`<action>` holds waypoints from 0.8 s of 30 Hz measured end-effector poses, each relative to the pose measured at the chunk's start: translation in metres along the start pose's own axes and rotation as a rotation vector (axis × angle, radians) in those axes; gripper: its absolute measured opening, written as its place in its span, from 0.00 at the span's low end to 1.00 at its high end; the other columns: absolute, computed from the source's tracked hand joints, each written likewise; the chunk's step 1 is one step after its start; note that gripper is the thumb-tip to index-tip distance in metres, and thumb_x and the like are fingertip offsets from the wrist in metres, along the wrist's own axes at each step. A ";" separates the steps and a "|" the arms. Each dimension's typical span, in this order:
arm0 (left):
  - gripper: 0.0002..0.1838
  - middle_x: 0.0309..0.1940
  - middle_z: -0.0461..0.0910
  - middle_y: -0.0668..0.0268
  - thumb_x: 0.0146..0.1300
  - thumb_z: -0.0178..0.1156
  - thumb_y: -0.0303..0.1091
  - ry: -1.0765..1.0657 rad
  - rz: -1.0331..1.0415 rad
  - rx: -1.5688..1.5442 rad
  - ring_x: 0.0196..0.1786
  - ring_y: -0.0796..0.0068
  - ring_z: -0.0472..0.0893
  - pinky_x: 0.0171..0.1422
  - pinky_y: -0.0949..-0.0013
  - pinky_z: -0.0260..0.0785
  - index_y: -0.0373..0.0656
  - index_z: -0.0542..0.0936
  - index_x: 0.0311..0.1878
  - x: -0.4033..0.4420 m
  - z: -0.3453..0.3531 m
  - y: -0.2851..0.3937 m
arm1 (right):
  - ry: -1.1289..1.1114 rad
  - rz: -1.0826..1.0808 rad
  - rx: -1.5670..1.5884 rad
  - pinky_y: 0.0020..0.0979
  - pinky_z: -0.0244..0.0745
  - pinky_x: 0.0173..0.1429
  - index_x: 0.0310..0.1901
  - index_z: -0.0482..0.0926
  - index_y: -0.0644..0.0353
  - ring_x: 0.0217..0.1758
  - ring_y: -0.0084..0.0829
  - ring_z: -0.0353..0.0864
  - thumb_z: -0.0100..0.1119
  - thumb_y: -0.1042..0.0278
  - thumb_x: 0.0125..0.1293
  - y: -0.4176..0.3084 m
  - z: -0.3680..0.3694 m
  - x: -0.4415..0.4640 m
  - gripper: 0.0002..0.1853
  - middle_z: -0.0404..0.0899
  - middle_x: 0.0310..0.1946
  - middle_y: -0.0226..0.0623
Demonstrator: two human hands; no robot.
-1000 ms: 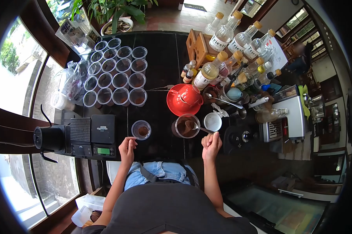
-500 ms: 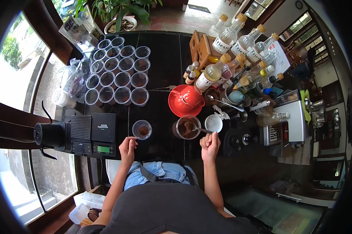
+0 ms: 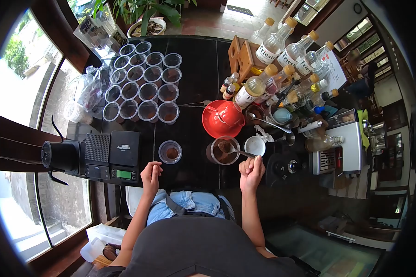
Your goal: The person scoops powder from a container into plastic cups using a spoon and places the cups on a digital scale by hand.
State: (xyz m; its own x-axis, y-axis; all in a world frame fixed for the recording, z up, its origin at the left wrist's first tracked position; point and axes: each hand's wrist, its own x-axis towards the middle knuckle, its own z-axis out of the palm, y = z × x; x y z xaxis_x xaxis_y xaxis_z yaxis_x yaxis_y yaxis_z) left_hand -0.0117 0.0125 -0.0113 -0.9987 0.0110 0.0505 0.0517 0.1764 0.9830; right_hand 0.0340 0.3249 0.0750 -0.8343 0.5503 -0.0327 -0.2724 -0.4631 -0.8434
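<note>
My right hand (image 3: 251,174) is closed around the handle of a metal spoon (image 3: 244,153). The spoon's bowl, carrying brown powder, is over or inside a clear round container (image 3: 211,153) of dark brown powder; its exact height I cannot tell. At the counter's front edge, my left hand (image 3: 151,176) has its fingers curled together with nothing in them. Just beyond it stands a clear plastic cup (image 3: 170,158) with a small heap of brown powder at the bottom. Touching or close to the container's right side is a small white cup (image 3: 255,146).
Rows of clear plastic cups (image 3: 148,91) stand at the back left. A black scale (image 3: 125,150) and a black kettle (image 3: 60,155) are on the left. Behind the container sits a red cup on a saucer (image 3: 222,119). Labelled bottles (image 3: 269,48) and a silver machine (image 3: 339,152) fill the right.
The whole view has shifted slightly, so the counter's things appear a little further right. My hands and the spoon keep nearly the same places beside the cup and the container.
</note>
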 end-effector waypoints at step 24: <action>0.14 0.25 0.77 0.67 0.75 0.50 0.35 0.097 0.002 -0.001 0.27 0.84 0.72 0.32 0.78 0.64 0.34 0.80 0.42 -0.010 -0.016 0.003 | -0.764 -0.597 -0.974 0.38 0.66 0.25 0.25 0.67 0.64 0.20 0.44 0.73 0.53 0.75 0.70 0.061 0.101 -0.006 0.14 0.66 0.19 0.43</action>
State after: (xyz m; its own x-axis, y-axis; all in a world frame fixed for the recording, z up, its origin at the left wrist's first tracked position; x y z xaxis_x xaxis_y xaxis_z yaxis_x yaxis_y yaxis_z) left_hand -0.0014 -0.0032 -0.0061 -0.9940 -0.0844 0.0698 0.0541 0.1754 0.9830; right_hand -0.0257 0.2233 0.0780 -0.8506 -0.1703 0.4975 -0.5008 0.5510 -0.6675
